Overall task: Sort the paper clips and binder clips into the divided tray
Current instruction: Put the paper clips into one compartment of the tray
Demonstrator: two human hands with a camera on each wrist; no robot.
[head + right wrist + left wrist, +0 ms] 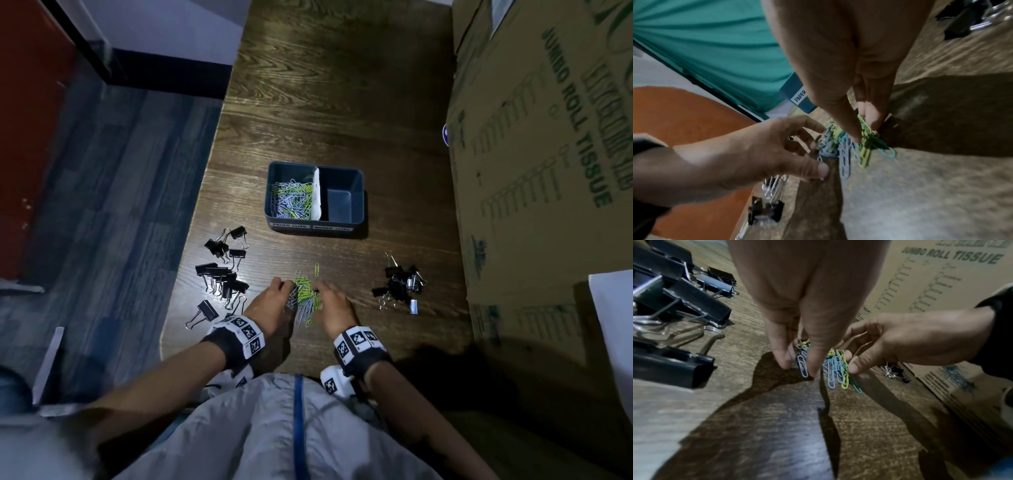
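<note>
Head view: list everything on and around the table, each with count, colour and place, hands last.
divided tray: one, dark blue, table centre; right compartment empty
paper clips in tray: many, green and lilac, left compartment
paper clip pile: many, green and lilac, between the hands
single paper clip: one, green, just beyond the pile
left binder clips: about a dozen, black, table's left edge
right binder clips: small heap, black, right of pile
cardboard box: one, brown, right side
left hand: gathering the pile
right hand: gathering the pile
</note>
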